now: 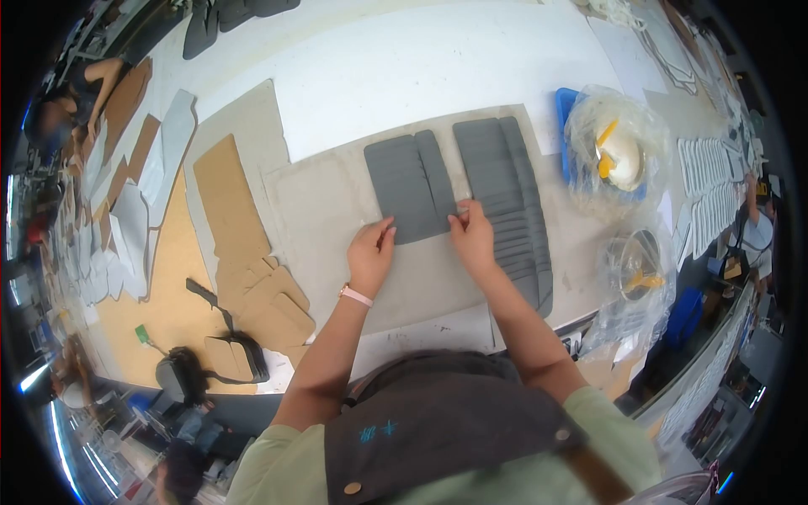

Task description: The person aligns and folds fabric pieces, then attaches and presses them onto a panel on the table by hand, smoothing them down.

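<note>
A dark grey padded panel (400, 185) with a seam lies on a beige board (320, 219) before me. At its near left corner, my left hand (371, 255) pinches the edge between thumb and fingers. My right hand (474, 239) is closed at the near right corner, thumb and fingertips on the edge. Just right of it lies a longer dark grey panel (509, 202) with stitched ridges, its left edge beside my right hand. A pink band is on my left wrist.
Tan cut pieces (231, 202) lie to the left, with a black bag (179, 374) near the front edge. On the right stand a plastic-lined bowl (627, 164) with white contents and a plastic-covered container (633, 265). A person (101, 80) leans in at far left; another is at far right.
</note>
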The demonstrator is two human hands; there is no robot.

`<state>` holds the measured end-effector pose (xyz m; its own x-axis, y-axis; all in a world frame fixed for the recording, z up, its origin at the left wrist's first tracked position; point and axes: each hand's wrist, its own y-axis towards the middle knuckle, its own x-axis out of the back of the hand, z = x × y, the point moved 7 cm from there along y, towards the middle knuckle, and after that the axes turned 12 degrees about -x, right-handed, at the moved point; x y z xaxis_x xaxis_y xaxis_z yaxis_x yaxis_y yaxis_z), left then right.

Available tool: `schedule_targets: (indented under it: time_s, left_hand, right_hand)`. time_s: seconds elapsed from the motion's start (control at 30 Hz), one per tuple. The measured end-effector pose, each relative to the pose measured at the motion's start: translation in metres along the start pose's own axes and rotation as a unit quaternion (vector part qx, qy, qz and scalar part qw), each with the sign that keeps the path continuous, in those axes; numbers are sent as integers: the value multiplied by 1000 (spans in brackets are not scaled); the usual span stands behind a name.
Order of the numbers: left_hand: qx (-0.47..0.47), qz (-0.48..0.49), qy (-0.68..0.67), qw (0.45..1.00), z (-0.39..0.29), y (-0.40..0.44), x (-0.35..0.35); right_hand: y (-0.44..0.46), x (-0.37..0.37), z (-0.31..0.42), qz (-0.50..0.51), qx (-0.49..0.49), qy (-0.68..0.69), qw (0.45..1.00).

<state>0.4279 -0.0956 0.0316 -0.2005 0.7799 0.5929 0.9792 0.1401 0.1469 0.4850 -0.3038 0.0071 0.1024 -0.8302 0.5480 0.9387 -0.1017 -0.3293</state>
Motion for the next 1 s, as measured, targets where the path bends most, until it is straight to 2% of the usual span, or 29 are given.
schedule_targets:
  time_s: [0.43,0.6,0.73,0.8,0.87,0.97,1.0]
  left_hand:
    - [-23,-24,1,999,-1,1,0]
    - [-7,-12,4,1000,4,0,-7]
    - [61,-33,-50,996,-4,-11,14]
    - [11,-50,28,998,-5,-29,38]
    - [-34,-64,80,994,-5,-55,61]
    - [-53,-92,152,983,5,-112,107]
    - [-27,-84,174,981,10,-133,123]
  right_hand:
    - [1,-1,-1,-2,-2,2,1000]
    - [3,-3,-6,-6,-15,-24,1000]
    - [-7,7,7,-68,49,-66,994]
    - [-22,11,10,-82,65,-64,992]
    - [-37,9,3,-46,66,-66,995]
    - [-68,1,-7,29,70,-83,994]
    - [-82,-2,-8,59,79,-83,992]
